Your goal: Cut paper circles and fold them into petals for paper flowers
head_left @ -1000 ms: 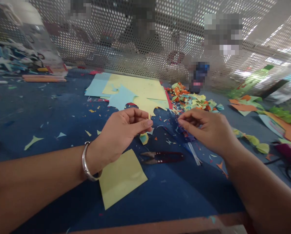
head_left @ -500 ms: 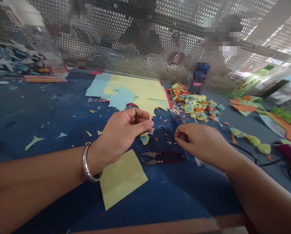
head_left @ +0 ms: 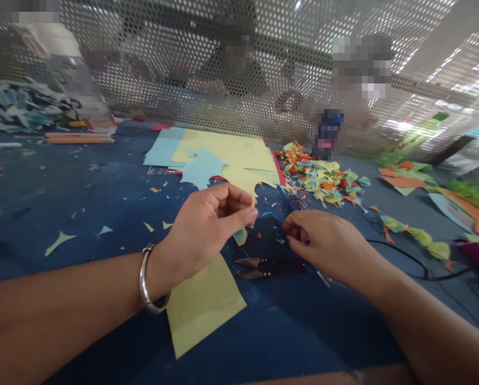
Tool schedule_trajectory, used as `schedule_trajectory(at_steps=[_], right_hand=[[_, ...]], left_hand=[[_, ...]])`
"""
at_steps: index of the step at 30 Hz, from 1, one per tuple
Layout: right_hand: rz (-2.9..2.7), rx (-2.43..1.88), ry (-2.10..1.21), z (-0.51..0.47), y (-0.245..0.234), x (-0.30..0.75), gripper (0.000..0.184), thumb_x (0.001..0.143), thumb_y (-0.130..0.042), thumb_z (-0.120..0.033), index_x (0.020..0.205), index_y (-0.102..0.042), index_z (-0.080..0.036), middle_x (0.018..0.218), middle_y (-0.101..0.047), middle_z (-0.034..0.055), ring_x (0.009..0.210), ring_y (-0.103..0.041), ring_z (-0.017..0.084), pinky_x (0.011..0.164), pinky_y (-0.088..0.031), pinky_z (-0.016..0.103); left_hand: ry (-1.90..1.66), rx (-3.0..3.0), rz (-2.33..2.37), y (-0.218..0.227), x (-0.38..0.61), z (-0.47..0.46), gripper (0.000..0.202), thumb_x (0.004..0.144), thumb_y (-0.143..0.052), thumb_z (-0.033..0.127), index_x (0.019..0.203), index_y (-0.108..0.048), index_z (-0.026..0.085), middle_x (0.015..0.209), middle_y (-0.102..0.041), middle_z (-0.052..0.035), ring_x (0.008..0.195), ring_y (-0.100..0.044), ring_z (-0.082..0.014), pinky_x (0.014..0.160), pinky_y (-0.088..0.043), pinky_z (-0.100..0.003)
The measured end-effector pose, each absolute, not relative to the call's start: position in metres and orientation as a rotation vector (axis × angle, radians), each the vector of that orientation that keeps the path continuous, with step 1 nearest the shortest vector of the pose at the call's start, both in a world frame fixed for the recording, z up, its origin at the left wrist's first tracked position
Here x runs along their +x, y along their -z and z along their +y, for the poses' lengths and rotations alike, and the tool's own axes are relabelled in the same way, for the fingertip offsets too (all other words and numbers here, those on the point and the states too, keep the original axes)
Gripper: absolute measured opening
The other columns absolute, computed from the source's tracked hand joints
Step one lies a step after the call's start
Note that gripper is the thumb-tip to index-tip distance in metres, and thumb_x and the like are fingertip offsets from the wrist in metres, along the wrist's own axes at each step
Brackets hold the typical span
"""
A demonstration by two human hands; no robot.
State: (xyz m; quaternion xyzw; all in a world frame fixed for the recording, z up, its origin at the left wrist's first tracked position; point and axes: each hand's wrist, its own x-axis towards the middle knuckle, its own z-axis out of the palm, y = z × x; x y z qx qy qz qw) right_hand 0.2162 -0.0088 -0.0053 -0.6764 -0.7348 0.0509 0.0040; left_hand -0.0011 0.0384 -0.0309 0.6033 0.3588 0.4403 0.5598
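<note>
My left hand [head_left: 207, 227], with a silver bangle at the wrist, is closed in a pinch; a sliver of yellow paper shows at its fingertips. Just below those fingers is a small yellow and blue paper piece [head_left: 240, 236]; whether it touches the hand I cannot tell. To the right, my right hand [head_left: 323, 235] is closed with thumb and fingers together, and what it holds, if anything, is hidden. A slim shiny rod end [head_left: 323, 277] shows beneath it. Dark-handled thread snips [head_left: 267, 267] lie between the hands. A yellow paper square [head_left: 205, 310] lies partly under my left forearm.
Yellow sheets [head_left: 227, 147] and blue cut paper [head_left: 203, 168] lie ahead. A heap of folded paper bits [head_left: 323, 179] sits beyond my right hand, a black cord [head_left: 416, 264] to its right. At the left stands a bottle [head_left: 75, 85]. Perforated metal screen [head_left: 163, 101] closes the back.
The view has tilted slightly, so the table sits lower in the picture. My hands have come a little closer together, both keeping their pinched shape.
</note>
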Motion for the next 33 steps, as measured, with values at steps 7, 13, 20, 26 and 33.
schedule_trajectory(at_steps=[7, 13, 20, 26, 33], right_hand=[[-2.27, -2.149, -0.175, -0.009, 0.006, 0.212, 0.017, 0.082, -0.057, -0.013, 0.093, -0.069, -0.02, 0.083, -0.069, 0.0036, 0.071, -0.061, 0.018, 0.062, -0.035, 0.028], [-2.226, -2.073, -0.197, -0.008, 0.011, 0.212, 0.017, 0.077, -0.058, -0.013, 0.088, -0.068, -0.02, 0.075, -0.067, 0.0011, 0.068, -0.06, 0.017, 0.061, -0.037, 0.028], [-2.026, -1.729, -0.327, -0.019, 0.002, 0.214, 0.014, 0.075, -0.06, -0.018, 0.084, -0.07, -0.02, 0.068, -0.064, -0.0019, 0.06, -0.057, 0.013, 0.061, -0.045, 0.025], [-2.058, -1.668, -0.437, -0.02, 0.0, 0.213, 0.009, 0.073, -0.06, -0.016, 0.076, -0.067, -0.022, 0.066, -0.063, -0.0043, 0.061, -0.057, 0.011, 0.059, -0.045, 0.023], [-2.024, -1.563, -0.464, -0.018, 0.002, 0.217, 0.008, 0.078, -0.06, -0.014, 0.074, -0.062, -0.021, 0.065, -0.06, -0.0058, 0.058, -0.055, 0.009, 0.058, -0.045, 0.02]], left_hand=[[-1.035, 1.416, 0.818, 0.031, 0.0, 0.037, 0.015, 0.08, -0.079, 0.023, 0.089, -0.068, 0.019, 0.081, -0.069, 0.002, 0.073, -0.065, -0.0097, 0.072, -0.054, -0.022], [-1.04, 1.351, 0.821, 0.031, 0.001, 0.037, 0.022, 0.075, -0.083, 0.021, 0.091, -0.068, 0.017, 0.079, -0.07, 0.0025, 0.072, -0.066, -0.0094, 0.071, -0.053, -0.021], [-0.978, 1.208, 0.842, 0.029, 0.001, 0.032, 0.023, 0.077, -0.083, 0.027, 0.088, -0.066, 0.016, 0.071, -0.068, 0.004, 0.065, -0.065, -0.0081, 0.068, -0.05, -0.021], [-0.901, 1.175, 0.864, 0.025, 0.002, 0.026, 0.028, 0.074, -0.085, 0.03, 0.089, -0.066, 0.016, 0.07, -0.07, 0.0027, 0.064, -0.066, -0.009, 0.066, -0.05, -0.022], [-0.841, 1.173, 0.874, 0.027, 0.005, 0.024, 0.024, 0.077, -0.082, 0.027, 0.09, -0.065, 0.016, 0.07, -0.066, 0.0036, 0.066, -0.063, -0.0089, 0.066, -0.049, -0.022]])
